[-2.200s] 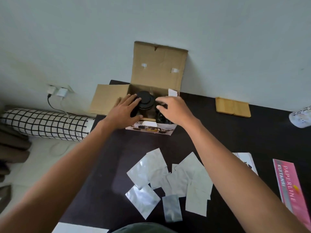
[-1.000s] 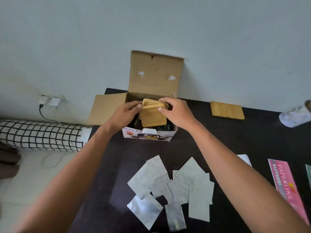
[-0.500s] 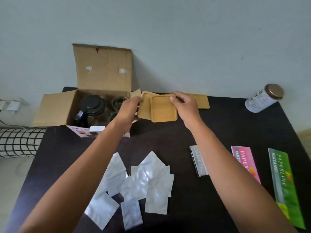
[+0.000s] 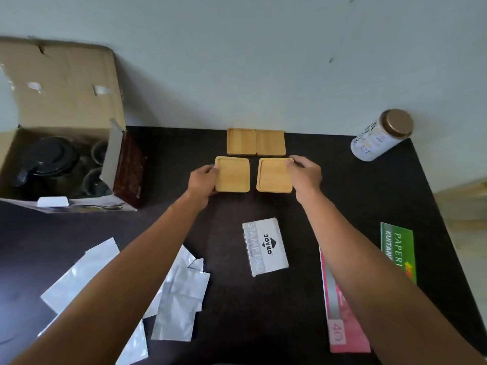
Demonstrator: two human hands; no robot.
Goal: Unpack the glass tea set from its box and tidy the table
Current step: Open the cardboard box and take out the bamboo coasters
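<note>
Four bamboo coasters out on worktop (image 4: 329, 206): two (image 4: 256, 142) by the wall; left hand (image 4: 203, 180) pinches a third (image 4: 232, 174), right hand (image 4: 305, 175) pinches the fourth (image 4: 274, 175). Teapot (image 4: 50, 160) and cups (image 4: 96, 180) remain in the cardboard box (image 4: 63, 88); foil pouches (image 4: 179, 299) untidied.

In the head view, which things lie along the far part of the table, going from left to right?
Cardboard box → left-held coaster → right-held coaster → jar. The two far coasters sit behind these and are left out.
</note>
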